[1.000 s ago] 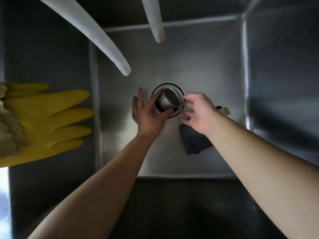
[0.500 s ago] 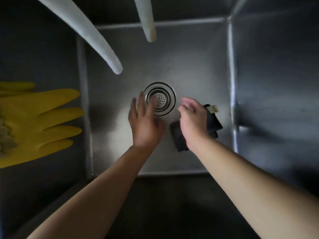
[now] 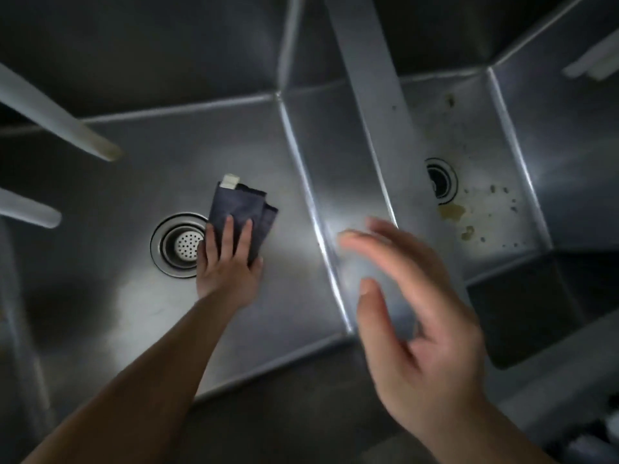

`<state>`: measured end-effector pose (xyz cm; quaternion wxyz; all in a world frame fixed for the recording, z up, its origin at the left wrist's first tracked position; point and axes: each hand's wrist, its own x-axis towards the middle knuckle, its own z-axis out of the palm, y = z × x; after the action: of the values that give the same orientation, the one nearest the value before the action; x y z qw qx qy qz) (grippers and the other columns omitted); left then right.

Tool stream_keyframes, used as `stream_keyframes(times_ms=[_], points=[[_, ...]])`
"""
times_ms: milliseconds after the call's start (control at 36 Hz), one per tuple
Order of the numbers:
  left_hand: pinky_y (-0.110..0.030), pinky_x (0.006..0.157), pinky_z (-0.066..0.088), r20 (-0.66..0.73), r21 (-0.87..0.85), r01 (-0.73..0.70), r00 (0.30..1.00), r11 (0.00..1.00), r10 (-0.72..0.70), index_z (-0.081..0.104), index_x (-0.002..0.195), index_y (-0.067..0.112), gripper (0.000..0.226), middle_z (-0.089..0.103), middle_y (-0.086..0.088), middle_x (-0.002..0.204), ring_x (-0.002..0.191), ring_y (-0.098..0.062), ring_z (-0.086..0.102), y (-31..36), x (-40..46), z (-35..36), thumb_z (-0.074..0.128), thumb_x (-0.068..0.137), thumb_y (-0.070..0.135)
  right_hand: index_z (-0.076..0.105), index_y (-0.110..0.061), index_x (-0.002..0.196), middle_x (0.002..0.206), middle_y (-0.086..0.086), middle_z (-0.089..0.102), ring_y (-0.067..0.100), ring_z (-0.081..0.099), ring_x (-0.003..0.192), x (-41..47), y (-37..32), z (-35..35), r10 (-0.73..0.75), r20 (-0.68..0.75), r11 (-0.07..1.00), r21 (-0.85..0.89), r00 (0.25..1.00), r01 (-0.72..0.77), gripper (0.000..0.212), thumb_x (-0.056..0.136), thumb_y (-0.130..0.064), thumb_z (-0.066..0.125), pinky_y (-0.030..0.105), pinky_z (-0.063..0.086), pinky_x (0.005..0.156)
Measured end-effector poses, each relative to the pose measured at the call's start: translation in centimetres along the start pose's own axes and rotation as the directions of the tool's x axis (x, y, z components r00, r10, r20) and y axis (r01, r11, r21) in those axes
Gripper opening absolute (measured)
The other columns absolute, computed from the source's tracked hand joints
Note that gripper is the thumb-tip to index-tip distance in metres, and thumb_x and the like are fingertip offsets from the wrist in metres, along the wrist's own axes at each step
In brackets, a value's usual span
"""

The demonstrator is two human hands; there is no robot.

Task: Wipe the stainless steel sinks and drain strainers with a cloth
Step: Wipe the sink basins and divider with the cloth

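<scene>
A folded dark blue cloth (image 3: 241, 209) with a white tag lies on the floor of the left steel sink (image 3: 167, 162), just right of its drain strainer (image 3: 182, 244), which sits in the drain. My left hand (image 3: 227, 262) lies flat on the near end of the cloth, fingers spread over it. My right hand (image 3: 412, 316) hangs blurred and open in the air above the divider (image 3: 371, 105) between the sinks, holding nothing. The right sink (image 3: 485, 145) has a dark drain opening (image 3: 440, 180) and yellowish stains and crumbs around it.
Two pale faucet spouts (image 3: 60, 125) reach in from the left above the left sink. A pale object (image 3: 593, 65) shows at the top right. A dark recess lies at the right sink's near corner.
The strainer went from my hands back into the drain. My left hand moved onto the cloth, my right hand let go and lifted right. The view swung right, the yellow glove left the frame.
</scene>
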<state>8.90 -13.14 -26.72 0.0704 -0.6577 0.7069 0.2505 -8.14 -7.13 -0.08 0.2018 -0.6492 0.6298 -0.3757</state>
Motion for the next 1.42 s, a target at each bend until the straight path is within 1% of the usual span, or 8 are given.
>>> stream_keyframes(times_ms=[139,333,611,944,1111,1194,1250,1417], points=[[-0.056,0.114,-0.015,0.176,0.081,-0.153,0.975,0.985,0.137,-0.022,0.15,0.04,0.086,-0.028,-0.003,0.161,0.144,-0.039,-0.029,2.3,0.7,-0.3,0.034,0.089,0.065,0.056,-0.016,0.138,0.153,0.005,0.042,0.034,0.03,0.146,1.9,3.8,-3.0,0.138,0.023,0.921,-0.369,0.99,-0.12,0.051,0.088,-0.025,0.059,0.062,0.03,0.112],[-0.052,0.117,-0.012,0.465,0.181,-0.697,0.683,0.694,0.564,-0.011,0.153,0.042,0.073,-0.022,0.001,0.163,0.14,-0.035,-0.035,2.8,-5.0,0.9,0.029,0.096,0.062,0.032,-0.032,0.152,0.158,-0.005,0.037,0.03,0.021,0.15,2.6,8.8,-3.1,0.214,0.068,0.828,-0.542,0.974,-0.144,0.076,0.083,-0.05,0.058,0.068,0.021,0.11],[-0.048,0.115,0.019,0.351,0.149,-0.381,0.883,0.912,0.311,0.013,0.151,0.04,0.087,0.024,0.002,0.154,0.145,-0.034,0.014,8.5,-6.9,-0.9,0.063,0.083,0.056,0.053,-0.023,0.14,0.145,-0.001,0.054,0.025,0.041,0.139,2.4,9.3,-2.6,0.192,-0.044,0.83,-0.526,0.98,-0.186,0.067,0.079,-0.05,0.062,0.056,0.032,0.106],[-0.046,0.101,0.04,0.44,0.359,-0.526,0.824,0.771,0.357,0.008,0.153,0.036,0.082,0.026,-0.006,0.147,0.135,-0.034,0.026,8.1,-2.6,-3.1,0.057,0.09,0.015,0.045,-0.024,0.144,0.133,0.0,0.059,0.028,0.051,0.13,2.7,9.5,-2.6,0.225,-0.052,0.822,-0.526,0.973,-0.218,0.075,0.076,-0.05,0.063,0.06,0.031,0.105],[-0.05,0.086,0.05,0.158,0.036,0.04,0.986,0.999,-0.045,0.009,0.155,0.035,0.091,0.032,-0.019,0.137,0.116,-0.043,0.05,5.7,1.2,-7.3,0.054,0.084,-0.001,0.044,-0.025,0.146,0.134,0.004,0.06,0.03,0.048,0.134,2.7,9.8,-2.4,0.247,-0.051,0.828,-0.508,0.968,-0.238,0.077,0.075,-0.05,0.062,0.06,0.027,0.11],[-0.049,0.066,0.058,0.351,-0.536,0.594,0.803,0.6,-0.483,0.033,0.142,0.014,0.074,0.048,-0.017,0.129,0.105,-0.045,0.062,5.1,3.1,-8.2,0.063,0.076,0.003,0.043,-0.023,0.147,0.136,0.003,0.06,0.03,0.047,0.135,2.7,9.8,-2.4,0.26,-0.026,0.834,-0.498,0.965,-0.238,0.077,0.077,-0.05,0.062,0.06,0.027,0.109],[-0.055,0.064,0.059,0.439,-0.722,0.622,0.75,0.303,-0.495,0.047,0.123,0.012,0.053,0.057,-0.016,0.116,0.096,-0.041,0.067,5.9,3.6,-8.4,0.063,0.075,0.0,0.043,-0.022,0.147,0.134,0.003,0.061,0.031,0.048,0.134,2.7,9.8,-2.5,0.257,-0.021,0.832,-0.503,0.966,-0.232,0.077,0.077,-0.05,0.062,0.06,0.027,0.109],[-0.051,0.068,0.061,0.507,-0.797,0.551,0.832,0.245,-0.224,0.044,0.144,0.038,0.081,0.063,-0.009,0.122,0.095,-0.038,0.067,13.1,2.1,-6.3,0.045,0.079,-0.011,0.042,-0.021,0.149,0.13,0.003,0.063,0.033,0.048,0.135,2.8,9.7,-2.6,0.261,-0.008,0.824,-0.519,0.965,-0.227,0.079,0.078,-0.049,0.063,0.061,0.026,0.11]])
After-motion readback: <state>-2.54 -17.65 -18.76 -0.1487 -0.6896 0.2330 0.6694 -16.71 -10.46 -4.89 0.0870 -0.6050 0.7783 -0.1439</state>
